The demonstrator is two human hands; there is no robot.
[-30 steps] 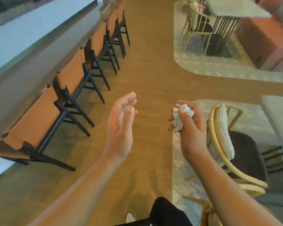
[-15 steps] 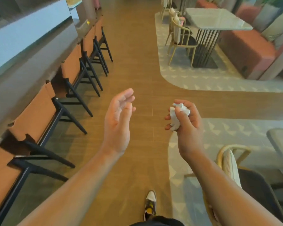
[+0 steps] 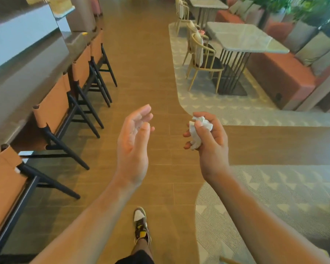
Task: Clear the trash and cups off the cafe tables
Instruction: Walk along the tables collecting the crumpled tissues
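Right grip (image 3: 208, 143) at 3 o'clock, curled round crumpled white paper napkin (image 3: 197, 131). Left grip (image 3: 132, 143) at 9 o'clock, fingers (image 3: 139, 117) relaxed, empty.

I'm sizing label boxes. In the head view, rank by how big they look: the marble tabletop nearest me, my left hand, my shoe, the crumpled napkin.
1. marble tabletop
2. left hand
3. shoe and crumpled napkin: about alike, so unranked. The right hand hides part of the napkin.

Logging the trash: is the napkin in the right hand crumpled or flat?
Crumpled: the napkin is a wrinkled wad, with the right hand curled round it.
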